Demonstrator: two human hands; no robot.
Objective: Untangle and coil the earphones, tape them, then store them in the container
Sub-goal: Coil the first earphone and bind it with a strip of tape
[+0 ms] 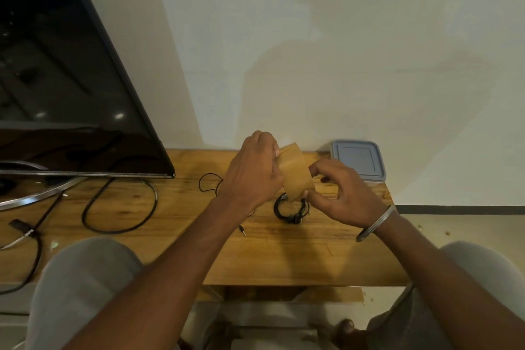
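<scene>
**Where things sit on the desk**

The desk (284, 250) stands against the wall (341, 51). A screen (71, 79) takes up its left part, and a cable loop (119, 207) lies on the desk just before the screen.

At the far right corner, by the wall, sits the container (358, 160) with its lid on.

The tape roll (295, 176) is above the middle of the desk, left of the container. It is held between the left hand (252, 173) and the right hand (343, 196).

Under the roll, the coiled earphones (289, 214) lie on the desk. A loose wire (208, 185) lies left of the left hand, and a plug (242, 231) lies nearer the person, beside the left forearm.
</scene>
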